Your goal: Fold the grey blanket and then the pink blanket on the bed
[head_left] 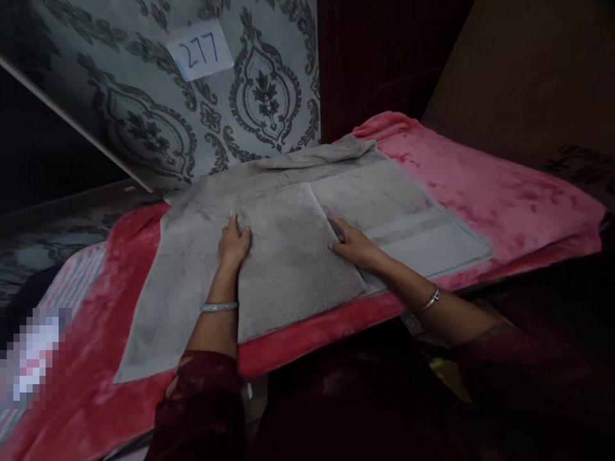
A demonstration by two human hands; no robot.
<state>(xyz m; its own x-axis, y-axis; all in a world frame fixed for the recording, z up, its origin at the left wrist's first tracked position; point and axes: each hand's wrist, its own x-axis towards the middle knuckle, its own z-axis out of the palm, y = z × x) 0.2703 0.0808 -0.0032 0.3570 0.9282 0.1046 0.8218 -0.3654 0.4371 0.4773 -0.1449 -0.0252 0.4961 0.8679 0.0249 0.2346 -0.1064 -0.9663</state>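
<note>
A grey plush towel [192,256] lies spread over the table covering, its far edge rumpled. On its middle rests a grey rectangular panel [293,269]; whether this is a fold of the towel or a separate cloth I cannot tell. My left hand [234,242] presses down near the panel's left edge, fingers apart. At the panel's right edge is my right hand [354,246], its thumb and forefinger spread and touching the cloth; its other fingers are partly hidden. To the right, the towel shows a smooth pale band [432,237] near its hem.
A red and pink plush blanket [504,186] covers the table under the towel. Behind stands a patterned wall panel [269,96] with a paper marked 277 [202,50]. A large brown cardboard box [538,77] is at the back right. A striped cloth [77,275] lies at the left.
</note>
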